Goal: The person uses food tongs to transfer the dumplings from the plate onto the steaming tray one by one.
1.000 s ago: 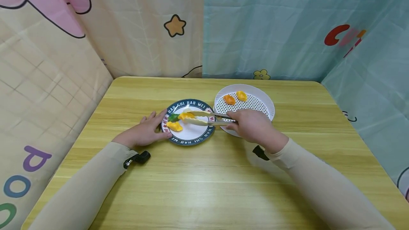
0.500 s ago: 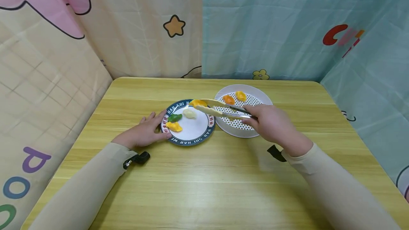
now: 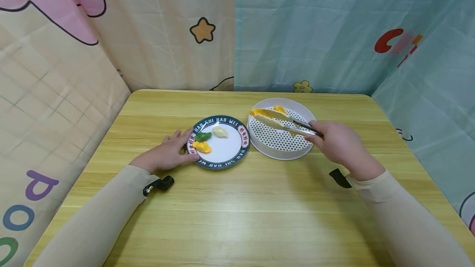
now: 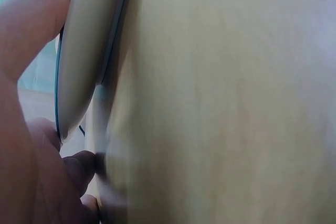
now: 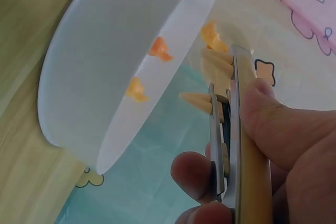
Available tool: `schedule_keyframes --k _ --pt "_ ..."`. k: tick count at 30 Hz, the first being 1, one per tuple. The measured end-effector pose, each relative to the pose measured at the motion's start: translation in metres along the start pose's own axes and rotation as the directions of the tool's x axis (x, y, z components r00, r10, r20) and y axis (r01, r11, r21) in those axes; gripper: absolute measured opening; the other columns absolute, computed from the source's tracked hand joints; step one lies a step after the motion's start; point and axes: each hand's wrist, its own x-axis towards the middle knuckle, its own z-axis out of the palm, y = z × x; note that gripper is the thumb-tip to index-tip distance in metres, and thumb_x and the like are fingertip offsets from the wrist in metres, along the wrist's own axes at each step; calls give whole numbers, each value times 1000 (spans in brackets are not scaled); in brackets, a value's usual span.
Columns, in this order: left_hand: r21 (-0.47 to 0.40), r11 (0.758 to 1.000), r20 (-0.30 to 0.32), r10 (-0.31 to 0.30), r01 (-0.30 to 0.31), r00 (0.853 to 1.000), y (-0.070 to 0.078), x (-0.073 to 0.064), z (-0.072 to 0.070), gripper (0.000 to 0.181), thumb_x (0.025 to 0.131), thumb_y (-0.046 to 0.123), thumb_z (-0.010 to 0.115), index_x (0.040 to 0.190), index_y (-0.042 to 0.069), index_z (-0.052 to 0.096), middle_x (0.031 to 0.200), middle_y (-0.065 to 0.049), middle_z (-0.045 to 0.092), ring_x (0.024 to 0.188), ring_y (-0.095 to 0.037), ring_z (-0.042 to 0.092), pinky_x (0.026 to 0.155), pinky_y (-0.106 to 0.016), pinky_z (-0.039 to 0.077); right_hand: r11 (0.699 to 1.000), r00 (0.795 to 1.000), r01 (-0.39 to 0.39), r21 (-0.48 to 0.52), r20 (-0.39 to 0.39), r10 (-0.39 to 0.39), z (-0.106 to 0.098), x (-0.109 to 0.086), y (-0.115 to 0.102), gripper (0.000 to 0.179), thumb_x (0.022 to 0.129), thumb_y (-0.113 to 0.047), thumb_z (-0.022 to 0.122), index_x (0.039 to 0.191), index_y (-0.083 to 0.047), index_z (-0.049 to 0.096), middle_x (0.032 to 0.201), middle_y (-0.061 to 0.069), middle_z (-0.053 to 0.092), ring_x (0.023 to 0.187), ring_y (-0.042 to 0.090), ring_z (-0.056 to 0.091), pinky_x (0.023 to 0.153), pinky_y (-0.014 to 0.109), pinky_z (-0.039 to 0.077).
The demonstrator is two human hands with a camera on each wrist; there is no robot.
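Note:
My right hand (image 3: 335, 143) grips metal tongs (image 5: 239, 124) with pale beige tips. A yellow-orange toy dumpling (image 3: 257, 112) sits at the tips, over the left back rim of a white round steamer tray (image 3: 280, 153) with a perforated bottom. Inside that tray are an orange dumpling (image 5: 160, 50), mostly hidden behind the tongs in the head view, and a yellow dumpling (image 3: 279, 108). My left hand (image 3: 168, 151) rests spread at the left rim of a blue-edged plate (image 3: 231, 146), thumb and index finger touching it. The plate bears green (image 3: 203, 136), white (image 3: 219, 131) and yellow (image 3: 202, 147) dumplings.
Plate and tray stand side by side on a wood-grain table (image 3: 237, 209), close to its back half. Printed curtains (image 3: 304, 32) hang behind the table and at both sides. A black wrist device (image 3: 163, 183) is strapped at the left sleeve.
The tongs have lifted a yellow-orange dumpling off the plate and carried it right, over the tray. My right hand has moved right with them; my left hand has stayed at the plate.

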Motion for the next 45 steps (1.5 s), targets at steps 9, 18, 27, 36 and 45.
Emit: schedule_keyframes --k 9,18,27,36,45 --pt "4 1000 0 8 -8 1000 1 0 -1 113 92 80 57 171 26 -2 177 -20 8 161 -53 -3 120 -82 5 999 1000 -17 -44 12 18 9 0 13 18 101 -32 72 105 -15 68 71 -1 58 68 23 55 59 36 41" --pt "-4 1000 0 8 -8 1000 1 0 0 113 92 80 57 171 27 -3 178 -18 8 162 -52 -4 121 -81 4 998 997 -32 -60 65 36 15 3 16 28 102 -35 71 118 -12 72 84 8 70 74 25 60 65 42 49" --pt "2 1000 -1 -13 13 1000 0 -1 1 113 91 82 56 171 28 -3 177 -21 6 160 -57 -3 118 -84 6 997 996 -13 -74 85 19 17 4 16 43 101 -36 72 132 -7 70 96 12 75 76 25 63 69 48 53" --pt "14 1000 -1 -10 10 1000 -1 1 1 113 90 83 55 171 29 -4 177 -22 6 159 -59 -3 116 -86 8 995 995 -8 -99 103 19 19 6 17 47 101 -38 71 136 -5 69 100 14 76 77 25 65 70 49 54" --pt "8 1000 2 -3 3 1000 0 1 0 113 91 82 56 171 28 -4 178 -19 8 161 -54 -3 118 -85 7 995 993 -14 -96 114 25 20 7 17 47 102 -38 70 136 -6 69 94 11 74 74 24 61 68 45 52"
